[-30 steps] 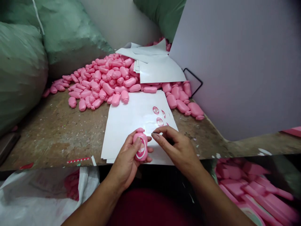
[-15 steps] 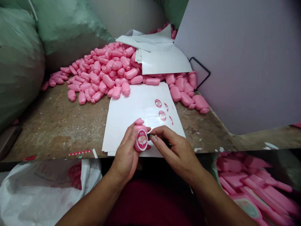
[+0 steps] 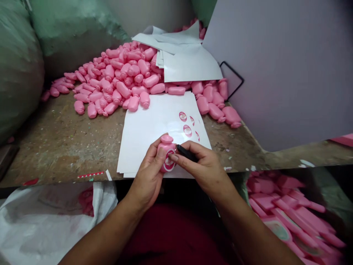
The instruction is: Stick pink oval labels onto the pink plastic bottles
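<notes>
My left hand [image 3: 149,171] is closed around a small pink toy bottle [image 3: 164,144], held upright with its capped end up. An oval pink-and-white sticker [image 3: 169,161] lies on the bottle's front. My right hand [image 3: 202,165] grips a slim black tool [image 3: 186,152], whose tip is by the bottle's right side; its kind I cannot make out. The right thumb touches the sticker's face. Under both hands are white sticker sheets [image 3: 149,125], with several oval stickers [image 3: 187,130] left on the right part of the top one.
Many pink bottles [image 3: 123,89] are heaped behind the sheets, with more white sheets [image 3: 190,64] on top. Large green sacks [image 3: 74,29] stand at the left, a pale panel [image 3: 281,73] at the right. Below the table edge are a white sack [image 3: 49,224] and pink plastic pieces [image 3: 295,217].
The bottle has turned so its sticker faces more to the right. My right hand has come closer, its thumb now on the sticker, and more of the black tool shows. The view has shifted slightly.
</notes>
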The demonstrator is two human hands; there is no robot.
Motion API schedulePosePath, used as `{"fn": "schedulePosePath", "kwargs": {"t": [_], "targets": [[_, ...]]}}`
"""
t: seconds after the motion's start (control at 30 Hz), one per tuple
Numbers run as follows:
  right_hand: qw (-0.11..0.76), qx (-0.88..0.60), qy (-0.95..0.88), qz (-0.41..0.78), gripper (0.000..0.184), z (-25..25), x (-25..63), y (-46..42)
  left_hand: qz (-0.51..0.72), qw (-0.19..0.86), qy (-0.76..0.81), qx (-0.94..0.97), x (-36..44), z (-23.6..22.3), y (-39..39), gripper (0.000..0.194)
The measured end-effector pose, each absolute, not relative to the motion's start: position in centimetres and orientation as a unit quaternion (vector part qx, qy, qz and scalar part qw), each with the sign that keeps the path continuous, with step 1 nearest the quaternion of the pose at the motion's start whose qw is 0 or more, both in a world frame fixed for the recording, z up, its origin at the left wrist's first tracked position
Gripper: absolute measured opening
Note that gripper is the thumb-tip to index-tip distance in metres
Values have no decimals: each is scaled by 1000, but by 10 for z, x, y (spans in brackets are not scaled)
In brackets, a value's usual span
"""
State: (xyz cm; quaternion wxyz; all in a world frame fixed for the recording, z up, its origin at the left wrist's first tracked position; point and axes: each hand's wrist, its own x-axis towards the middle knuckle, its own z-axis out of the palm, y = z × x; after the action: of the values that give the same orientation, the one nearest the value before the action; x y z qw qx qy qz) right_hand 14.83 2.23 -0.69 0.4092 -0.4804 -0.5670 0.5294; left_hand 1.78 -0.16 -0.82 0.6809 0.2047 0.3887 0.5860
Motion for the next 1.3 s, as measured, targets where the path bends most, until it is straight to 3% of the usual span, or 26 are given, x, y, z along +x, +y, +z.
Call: {"fn": "schedulePosePath", "kwargs": {"t": [0.17, 0.53, 0.73, 1.07, 1.2, 1.3], "targets": [[422, -472, -570, 523, 16, -10, 147, 17, 581, 714, 363, 145, 17, -8, -1, 16], [472, -419, -518, 577, 16, -17, 149, 15, 567, 728, 356, 147, 14, 1, 5, 19], [579, -399, -471, 533, 18, 1, 164, 25, 543, 699, 423, 196, 9, -6, 1, 23], [419, -433, -526, 601, 16, -12, 157, 23, 582, 703, 379, 153, 13, -7, 2, 21], [391, -453, -504, 623, 37, -9, 158, 24, 577, 713, 374, 136, 13, -11, 1, 23], [399, -468, -523, 590, 36, -8, 157, 22, 590, 717, 349, 128, 15, -11, 1, 24]]}}
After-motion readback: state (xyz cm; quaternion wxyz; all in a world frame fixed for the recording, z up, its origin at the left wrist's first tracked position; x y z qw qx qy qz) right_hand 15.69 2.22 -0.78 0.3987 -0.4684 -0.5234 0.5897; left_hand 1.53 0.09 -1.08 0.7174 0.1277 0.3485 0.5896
